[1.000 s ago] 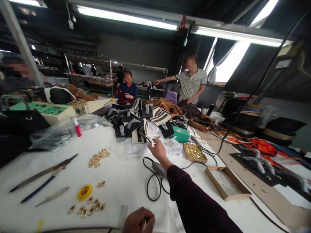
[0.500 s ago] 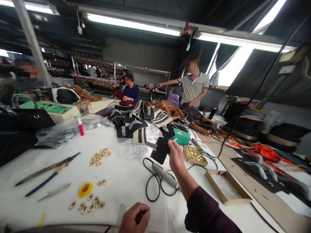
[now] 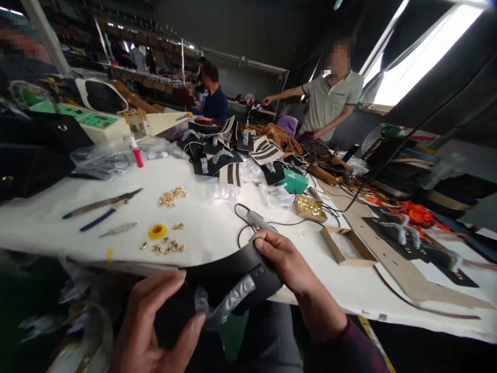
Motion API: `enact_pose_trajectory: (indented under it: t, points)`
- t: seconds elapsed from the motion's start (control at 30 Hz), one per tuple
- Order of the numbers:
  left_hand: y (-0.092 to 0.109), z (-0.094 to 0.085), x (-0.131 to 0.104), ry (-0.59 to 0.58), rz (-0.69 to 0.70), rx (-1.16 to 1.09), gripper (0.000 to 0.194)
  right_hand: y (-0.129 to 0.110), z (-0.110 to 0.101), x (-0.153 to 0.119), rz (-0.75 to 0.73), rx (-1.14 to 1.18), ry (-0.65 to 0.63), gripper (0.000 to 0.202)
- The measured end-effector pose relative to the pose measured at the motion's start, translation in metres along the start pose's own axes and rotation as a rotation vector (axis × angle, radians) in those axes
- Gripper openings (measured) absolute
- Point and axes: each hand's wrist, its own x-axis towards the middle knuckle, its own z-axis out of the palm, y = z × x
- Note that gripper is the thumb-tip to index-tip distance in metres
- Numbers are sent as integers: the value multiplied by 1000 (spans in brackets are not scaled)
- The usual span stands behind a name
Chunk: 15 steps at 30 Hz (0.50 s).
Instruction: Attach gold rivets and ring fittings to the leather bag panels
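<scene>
Pliers (image 3: 93, 206) lie on the table well left of the grip, with an awl (image 3: 118, 229), yellow tape (image 3: 151, 231) and gold clasps (image 3: 169, 248) between them and it. The left hand (image 3: 149, 321), holding nothing, spreads its fingers and thumb at the panel's near left side; whether they touch it cannot be told. The black panel (image 3: 233, 265) extends left and below the grip, past the table's edge, its plastic-wrapped handle (image 3: 235, 298) slanting below. A grey tool (image 3: 259, 221) lies just beyond the grip. The right hand (image 3: 285, 259) pinches the panel's upper right edge. Right of it sit gold studs (image 3: 310, 207) and a tray (image 3: 357, 261).
</scene>
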Motion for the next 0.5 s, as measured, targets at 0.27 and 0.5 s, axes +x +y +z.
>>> enact_pose_trajectory:
  t: [0.27,0.5]
  points:
    - [-7,-2,11,-705,-465,-348,57,10,79,-3,-162,-448,-524,24]
    - [-50,-9,-4,-652,-725,-409,41,48,90,54,-106,-402,-336,24]
